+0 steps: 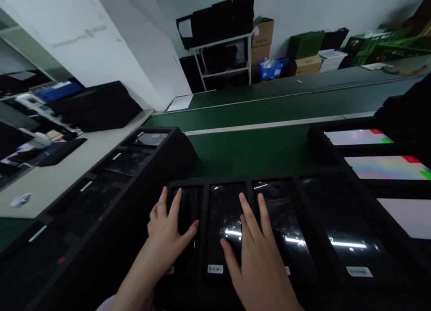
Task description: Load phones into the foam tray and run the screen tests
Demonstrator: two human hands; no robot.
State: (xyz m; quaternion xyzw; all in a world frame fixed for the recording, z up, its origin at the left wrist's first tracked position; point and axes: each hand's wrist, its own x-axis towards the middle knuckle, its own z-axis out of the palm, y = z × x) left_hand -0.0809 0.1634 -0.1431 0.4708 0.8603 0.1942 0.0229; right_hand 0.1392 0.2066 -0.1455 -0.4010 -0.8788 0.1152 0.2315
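In the head view a black tray (205, 198) lies before me, its slots holding several dark, glossy flat screens with small white barcode labels. Over the leftmost screen (188, 203) is my left hand (170, 232), fingers spread, thumb pointing right. My right hand (256, 252) rests on or just above the divider between the second screen (218, 212) and the third screen (286, 216), its fingers apart too. Neither hand grips anything; whether the fingertips touch the glass I cannot tell. The rightmost screen (340, 212) reflects a ceiling light.
A second black tray (161, 153) with film-covered panels stands at left. Lit screens (387, 167) with red and green corners sit in a tray at right. Beyond runs a green conveyor belt (249, 151). A rack (225, 70), cardboard boxes (262, 32) and green crates (305, 46) line the wall.
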